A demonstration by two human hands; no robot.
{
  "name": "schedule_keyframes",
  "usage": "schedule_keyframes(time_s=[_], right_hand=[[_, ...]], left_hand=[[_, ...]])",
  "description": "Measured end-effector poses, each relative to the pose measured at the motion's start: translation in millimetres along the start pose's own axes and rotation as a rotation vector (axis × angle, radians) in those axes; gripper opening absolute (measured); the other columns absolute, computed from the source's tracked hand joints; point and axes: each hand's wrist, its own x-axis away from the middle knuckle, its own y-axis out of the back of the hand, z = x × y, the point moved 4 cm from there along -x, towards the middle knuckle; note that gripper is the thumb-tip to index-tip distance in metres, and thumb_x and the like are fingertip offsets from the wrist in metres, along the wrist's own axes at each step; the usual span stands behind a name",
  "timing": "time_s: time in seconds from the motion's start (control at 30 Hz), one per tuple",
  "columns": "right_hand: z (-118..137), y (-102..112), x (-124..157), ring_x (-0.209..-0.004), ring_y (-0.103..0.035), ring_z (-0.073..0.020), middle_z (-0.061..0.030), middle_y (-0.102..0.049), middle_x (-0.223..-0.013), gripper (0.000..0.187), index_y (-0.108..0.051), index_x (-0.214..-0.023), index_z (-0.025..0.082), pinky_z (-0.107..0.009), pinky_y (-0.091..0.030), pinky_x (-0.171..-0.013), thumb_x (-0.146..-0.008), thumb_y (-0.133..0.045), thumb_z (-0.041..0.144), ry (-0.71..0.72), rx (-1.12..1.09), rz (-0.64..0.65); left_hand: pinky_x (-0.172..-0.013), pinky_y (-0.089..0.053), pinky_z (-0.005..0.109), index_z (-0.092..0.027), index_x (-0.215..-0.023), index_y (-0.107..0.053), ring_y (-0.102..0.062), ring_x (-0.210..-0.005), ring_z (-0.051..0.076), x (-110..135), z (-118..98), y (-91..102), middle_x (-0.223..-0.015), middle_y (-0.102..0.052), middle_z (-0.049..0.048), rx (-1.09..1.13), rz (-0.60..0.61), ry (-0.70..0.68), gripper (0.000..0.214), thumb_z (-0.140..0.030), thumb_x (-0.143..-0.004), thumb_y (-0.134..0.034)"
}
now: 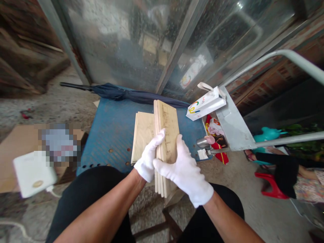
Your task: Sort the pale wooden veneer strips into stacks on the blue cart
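Observation:
A stack of several thin wooden boards [169, 123] stands tilted on edge between my two hands, over the near side of the blue bench. My left hand [149, 157], in a white glove, grips the stack from the left with its thumb along the edges. From the right, my right hand [184, 167], also gloved in white, presses on the broad face with its thumb across the board edges. More flat wooden boards [143, 133] lie on the blue bench [108, 135] just left of the held stack, partly hidden by it and my left hand.
A folded dark umbrella [134, 96] lies along the bench's back edge by dusty glass panes. To the right are a white paper bag [206, 103], a metal cup [201, 142] and a white metal rail [286, 139]. A white device [34, 173] with a cable sits at left. Another person [286, 172] sits far right.

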Motion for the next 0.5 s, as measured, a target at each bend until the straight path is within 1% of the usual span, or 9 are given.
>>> schedule_keyframes(time_s=[0.1, 0.17, 0.3, 0.37, 0.43, 0.5], right_hand=[[-9, 1, -1, -0.126, -0.056, -0.0369, -0.0194, -0.046, -0.146, 0.116, -0.023, -0.155, 0.019, -0.048, -0.049, -0.101, -0.062, -0.075, 0.065, -0.029, -0.008, -0.035], [-11, 3, -2, -0.128, -0.054, -0.0369, -0.0186, -0.048, -0.144, 0.115, -0.027, -0.153, 0.020, -0.047, -0.049, -0.102, -0.060, -0.077, 0.064, -0.028, -0.006, -0.065], [-12, 6, 0, -0.130, -0.052, -0.0366, -0.0170, -0.050, -0.143, 0.114, -0.034, -0.150, 0.020, -0.048, -0.047, -0.105, -0.055, -0.079, 0.064, -0.015, -0.005, -0.113], [-13, 9, 0, -0.132, -0.051, -0.0356, -0.0169, -0.049, -0.145, 0.116, -0.034, -0.151, 0.019, -0.049, -0.044, -0.108, -0.053, -0.081, 0.063, -0.008, -0.020, -0.130], [-14, 14, -1, -0.133, -0.050, -0.0347, -0.0159, -0.049, -0.146, 0.116, -0.034, -0.151, 0.019, -0.050, -0.042, -0.111, -0.054, -0.082, 0.060, -0.003, -0.085, -0.125], [-16, 21, -3, -0.130, -0.053, -0.0336, -0.0131, -0.054, -0.142, 0.105, -0.040, -0.148, 0.021, -0.050, -0.044, -0.109, -0.058, -0.081, 0.056, 0.046, -0.238, -0.058]], left_hand=[[-0.098, -0.052, 0.039, -0.019, -0.112, -0.067, -0.071, -0.097, 0.027, -2, 4, 0.8, -0.092, -0.076, 0.0047, -0.039, 0.019, 0.011, 0.036, -0.033, -0.079, -0.070], [-0.098, -0.053, 0.042, -0.017, -0.112, -0.067, -0.071, -0.096, 0.028, -3, 5, 0.5, -0.093, -0.075, 0.0069, -0.070, 0.027, 0.026, 0.038, -0.033, -0.078, -0.070], [-0.099, -0.052, 0.042, -0.017, -0.114, -0.067, -0.071, -0.098, 0.028, -2, 5, -0.9, -0.095, -0.076, 0.0066, -0.091, 0.047, 0.035, 0.043, -0.029, -0.074, -0.071], [-0.100, -0.051, 0.042, -0.017, -0.114, -0.067, -0.070, -0.101, 0.029, -1, 3, -3.3, -0.097, -0.076, 0.0064, -0.072, 0.088, 0.041, 0.042, -0.029, -0.073, -0.071], [-0.100, -0.051, 0.043, -0.016, -0.114, -0.067, -0.070, -0.102, 0.030, 0, 1, -7.1, -0.099, -0.076, 0.0071, -0.052, 0.139, 0.049, 0.042, -0.030, -0.074, -0.070], [-0.099, -0.052, 0.043, -0.015, -0.115, -0.067, -0.070, -0.103, 0.030, 2, -2, -10.1, -0.100, -0.076, 0.0080, -0.041, 0.144, 0.064, 0.041, -0.030, -0.077, -0.068]])
